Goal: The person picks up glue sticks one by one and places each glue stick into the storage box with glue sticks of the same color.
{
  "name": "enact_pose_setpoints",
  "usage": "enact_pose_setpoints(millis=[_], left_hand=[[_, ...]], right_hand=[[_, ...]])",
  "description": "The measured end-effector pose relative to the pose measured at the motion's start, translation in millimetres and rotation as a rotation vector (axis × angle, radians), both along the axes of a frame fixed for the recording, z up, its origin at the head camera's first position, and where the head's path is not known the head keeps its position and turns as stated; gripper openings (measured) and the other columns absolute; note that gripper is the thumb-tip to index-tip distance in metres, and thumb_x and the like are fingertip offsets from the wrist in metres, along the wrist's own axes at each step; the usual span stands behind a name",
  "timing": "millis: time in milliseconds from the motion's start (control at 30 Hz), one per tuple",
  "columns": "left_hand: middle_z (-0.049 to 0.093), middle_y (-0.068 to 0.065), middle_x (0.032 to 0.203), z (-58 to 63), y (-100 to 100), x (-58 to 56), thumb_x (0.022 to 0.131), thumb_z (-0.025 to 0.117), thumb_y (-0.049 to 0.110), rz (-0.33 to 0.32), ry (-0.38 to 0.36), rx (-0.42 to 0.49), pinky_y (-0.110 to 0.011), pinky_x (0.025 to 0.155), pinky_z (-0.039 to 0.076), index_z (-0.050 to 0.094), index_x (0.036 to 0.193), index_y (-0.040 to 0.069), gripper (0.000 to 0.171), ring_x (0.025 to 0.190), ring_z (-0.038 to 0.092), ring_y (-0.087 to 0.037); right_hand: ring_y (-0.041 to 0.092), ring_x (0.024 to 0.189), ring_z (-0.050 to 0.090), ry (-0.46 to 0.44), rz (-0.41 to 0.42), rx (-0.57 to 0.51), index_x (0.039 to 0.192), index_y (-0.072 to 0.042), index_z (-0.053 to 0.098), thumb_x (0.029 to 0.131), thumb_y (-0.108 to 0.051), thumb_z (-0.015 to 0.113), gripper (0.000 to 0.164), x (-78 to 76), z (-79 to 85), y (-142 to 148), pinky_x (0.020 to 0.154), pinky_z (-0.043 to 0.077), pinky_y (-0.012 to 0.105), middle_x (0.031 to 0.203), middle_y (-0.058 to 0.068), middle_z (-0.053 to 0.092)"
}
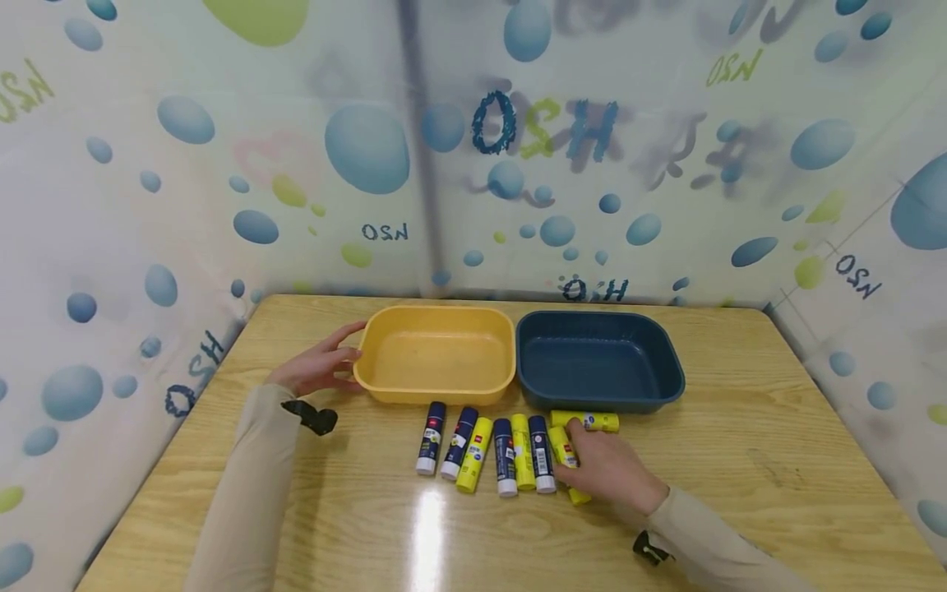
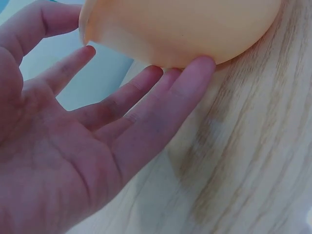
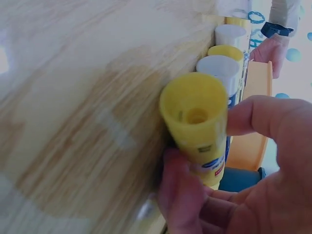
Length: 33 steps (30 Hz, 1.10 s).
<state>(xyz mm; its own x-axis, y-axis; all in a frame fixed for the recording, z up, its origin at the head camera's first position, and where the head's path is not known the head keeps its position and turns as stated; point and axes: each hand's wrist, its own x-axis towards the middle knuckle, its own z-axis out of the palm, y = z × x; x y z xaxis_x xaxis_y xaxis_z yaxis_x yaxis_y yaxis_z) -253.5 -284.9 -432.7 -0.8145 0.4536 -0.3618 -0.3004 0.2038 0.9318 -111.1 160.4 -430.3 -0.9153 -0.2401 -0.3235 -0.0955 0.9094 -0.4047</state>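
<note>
A yellow glue stick (image 3: 202, 136) is pinched between the thumb and fingers of my right hand (image 1: 610, 467), at the right end of a row on the table. Left of it in the head view lie several navy glue sticks with white ends, among them one navy glue stick (image 1: 542, 455), and two more yellow ones, including a yellow glue stick (image 1: 474, 455). Another yellow glue stick (image 1: 602, 422) lies crosswise just beyond my right hand. My left hand (image 1: 318, 368) touches the left side of a yellow-orange tray (image 2: 185, 34) with extended fingers.
A dark blue tray (image 1: 599, 403) stands right of the yellow-orange one, their sides close together. Both sit near the back of the wooden table (image 1: 740, 485). Patterned curtain (image 1: 473, 214) hangs behind the table and along its sides.
</note>
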Motion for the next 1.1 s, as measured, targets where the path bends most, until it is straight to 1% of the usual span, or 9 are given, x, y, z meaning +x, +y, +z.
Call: enact_pose_setpoints(millis=[133,267,367,467,733,867,1100], left_hand=[[0.014,-0.02,0.154,-0.3,0,0.1,0.101,0.048,0.013,0.002,-0.001,0.004,-0.052,0.092,0.048,0.006,0.156,0.024,0.07,0.113,0.055,-0.033],[0.015,-0.02,0.154,-0.9,-1,-0.4,0.101,0.048,0.012,-0.001,-0.005,0.013,-0.053,0.092,0.048,0.006,0.156,0.025,0.07,0.113,0.055,-0.033],[0.015,-0.02,0.154,-1.6,-2,-1.0,0.101,0.048,0.012,-0.007,-0.007,0.017,-0.053,0.092,0.047,0.006,0.156,0.025,0.07,0.114,0.055,-0.034],[0.015,-0.02,0.154,-2.0,-2,-1.6,0.101,0.049,0.013,-0.007,-0.008,0.015,-0.053,0.092,0.047,0.007,0.156,0.025,0.071,0.115,0.055,-0.034],[0.016,-0.02,0.154,-0.2,-1,-1.7,0.101,0.048,0.011,0.006,-0.018,0.009,-0.053,0.092,0.047,0.009,0.156,0.026,0.069,0.112,0.056,-0.033],[0.016,-0.021,0.153,3.1,0,-0.6,0.101,0.048,0.011,0.007,-0.025,0.007,-0.053,0.092,0.047,0.008,0.156,0.026,0.07,0.112,0.056,-0.033],[0.015,-0.02,0.154,5.3,0,1.1,0.101,0.048,0.013,0.005,-0.042,0.013,-0.053,0.094,0.046,0.007,0.156,0.027,0.07,0.114,0.054,-0.034]], right_hand=[[0.015,0.057,0.051,-0.033,-0.015,-0.057,0.123,-0.002,0.05,0.083,-0.036,0.073,0.058,-0.7,0.1,2,0.048,0.042,0.028,0.078,0.004,0.053],[0.015,0.059,0.05,-0.036,0.013,-0.093,0.125,-0.001,0.049,0.083,-0.028,0.074,0.056,-0.9,3.8,7,0.05,0.041,0.028,0.079,0.004,0.053],[0.014,0.06,0.049,-0.016,0.05,-0.098,0.124,0.0,0.049,0.082,-0.022,0.074,0.053,-1.1,7.0,10,0.05,0.04,0.028,0.079,0.003,0.053],[0.014,0.059,0.048,0.006,0.077,-0.099,0.121,-0.001,0.049,0.08,-0.019,0.073,0.051,-1.3,10.1,12,0.05,0.039,0.027,0.077,0.001,0.052],[0.013,0.053,0.048,-0.006,0.086,-0.114,0.119,-0.004,0.048,0.079,-0.018,0.073,0.049,-4.4,21.6,12,0.046,0.037,0.025,0.072,0.001,0.052],[0.013,0.052,0.047,0.016,0.096,-0.11,0.114,-0.005,0.048,0.078,-0.017,0.072,0.046,-5.9,29.8,11,0.046,0.036,0.024,0.07,0.001,0.051],[0.014,0.057,0.05,0.047,0.104,-0.094,0.113,-0.005,0.049,0.079,-0.016,0.073,0.043,-9.4,45.6,7,0.051,0.043,0.027,0.076,0.002,0.053]])
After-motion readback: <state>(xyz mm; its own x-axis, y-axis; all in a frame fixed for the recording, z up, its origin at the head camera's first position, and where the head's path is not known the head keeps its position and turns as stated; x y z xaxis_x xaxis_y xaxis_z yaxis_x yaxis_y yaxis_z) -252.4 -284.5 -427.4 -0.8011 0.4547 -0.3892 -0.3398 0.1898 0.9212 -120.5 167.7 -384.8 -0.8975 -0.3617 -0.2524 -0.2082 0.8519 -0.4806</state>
